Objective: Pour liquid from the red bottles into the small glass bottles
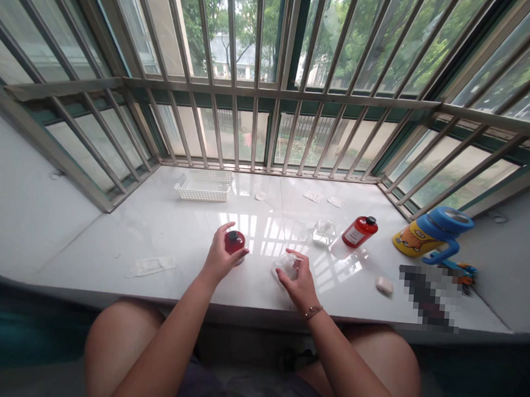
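My left hand [221,253] is wrapped round a small red bottle [234,241] with a black cap, its thumb on the near side and a finger on the far side. The bottle stands on the white ledge. To its right, my right hand [296,274] has thumb and fingers round a clear, see-through object [282,262]; whether it is a container or crumpled plastic I cannot tell. Beyond that hand sits another clear object [324,232]. A second red bottle [359,231], with a pale label and black cap, is farther right.
A white perforated basket [204,186] stands at the back left. Crumpled white pieces [313,196] lie near the window bars, and a flat white strip [152,266] lies at left. On the right are a blue-and-yellow flask [432,233], a small pale block [384,285] and a blurred-out dark object [427,297].
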Motion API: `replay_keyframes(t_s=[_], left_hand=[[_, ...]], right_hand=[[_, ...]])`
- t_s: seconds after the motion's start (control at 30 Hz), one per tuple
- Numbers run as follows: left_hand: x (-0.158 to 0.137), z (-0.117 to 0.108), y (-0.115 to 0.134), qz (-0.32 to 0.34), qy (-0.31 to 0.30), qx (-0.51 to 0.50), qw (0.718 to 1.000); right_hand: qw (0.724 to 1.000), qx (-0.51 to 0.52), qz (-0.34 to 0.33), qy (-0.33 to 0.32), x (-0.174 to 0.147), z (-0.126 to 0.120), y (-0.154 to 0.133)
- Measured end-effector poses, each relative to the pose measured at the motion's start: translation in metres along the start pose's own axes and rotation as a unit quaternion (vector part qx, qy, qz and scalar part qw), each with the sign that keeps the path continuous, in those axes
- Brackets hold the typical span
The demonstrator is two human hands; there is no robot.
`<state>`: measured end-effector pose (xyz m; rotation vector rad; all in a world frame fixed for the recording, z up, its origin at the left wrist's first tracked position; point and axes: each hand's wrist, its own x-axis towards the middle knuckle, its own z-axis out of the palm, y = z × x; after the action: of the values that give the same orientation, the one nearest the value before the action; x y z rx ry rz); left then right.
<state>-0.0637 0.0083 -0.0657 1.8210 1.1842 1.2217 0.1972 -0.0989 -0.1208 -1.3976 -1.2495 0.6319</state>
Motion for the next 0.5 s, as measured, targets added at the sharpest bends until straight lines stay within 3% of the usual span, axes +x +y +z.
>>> replay_keyframes(t_s=[0.3, 0.4, 0.5], left_hand=[[0.0, -0.01, 0.007, 0.057, 0.026, 0.037, 0.997], [0.003, -0.009, 0.01, 0.051, 0.048, 0.018, 0.997], [0.005, -0.005, 0.01, 0.005, 0.06, -0.043, 0.997]], right_hand=[[1.0, 0.014, -0.014, -0.015, 0.0, 0.0, 0.001], [1.0, 0.022, -0.006, -0.016, -0.001, 0.001, 0.001], [1.0, 0.014, -0.003, -0.005, -0.001, 0.002, 0.002]])
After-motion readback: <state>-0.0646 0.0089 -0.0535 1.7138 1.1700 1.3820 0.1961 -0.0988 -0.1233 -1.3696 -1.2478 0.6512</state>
